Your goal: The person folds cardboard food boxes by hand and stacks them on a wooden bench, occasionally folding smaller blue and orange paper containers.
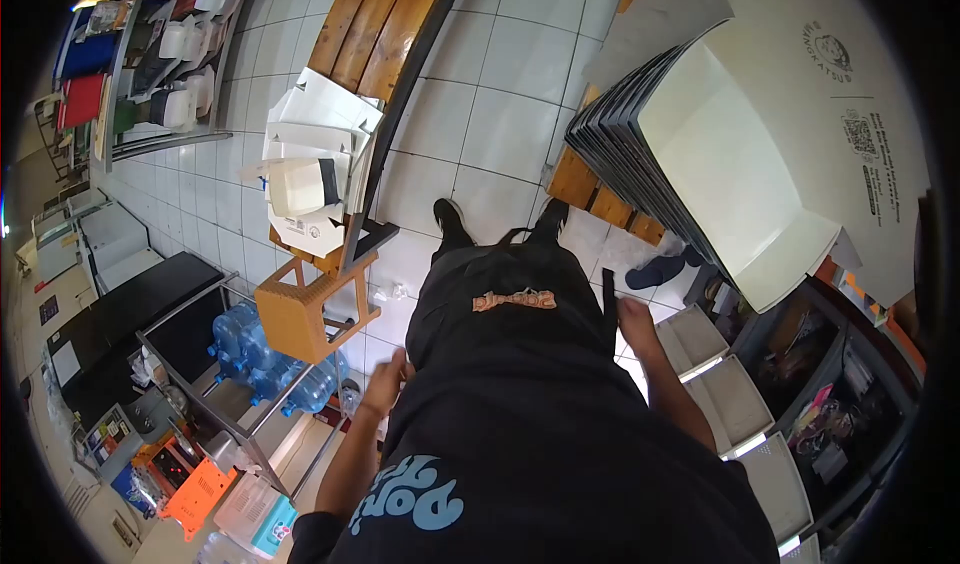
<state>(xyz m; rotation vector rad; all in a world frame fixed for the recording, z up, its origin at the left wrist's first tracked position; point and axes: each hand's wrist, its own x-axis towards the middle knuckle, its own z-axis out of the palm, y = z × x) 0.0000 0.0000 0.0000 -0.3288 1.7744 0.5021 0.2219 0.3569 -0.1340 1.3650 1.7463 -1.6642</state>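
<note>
My left hand (385, 384) is beside the left hip of the black apron (500, 309), its fingers curled together; what they hold, if anything, is hidden. On the other side, my right hand (636, 326) is closed against a black strap (609, 309) beside the apron, with the fingertips partly hidden. A brown bow-shaped patch (513, 301) lies across the apron's front. Both hands are low at my sides, apart from each other. Black shoes (452, 220) stand on the white tiled floor (465, 179) beyond the apron.
Flattened white cartons (320, 114) and an open box (300, 186) lie on a wooden bench (375, 24). A brown stool (290, 314) and blue water bottles (240, 339) stand left. Nested large boxes (720, 134) rise at right, above pale trays (730, 394).
</note>
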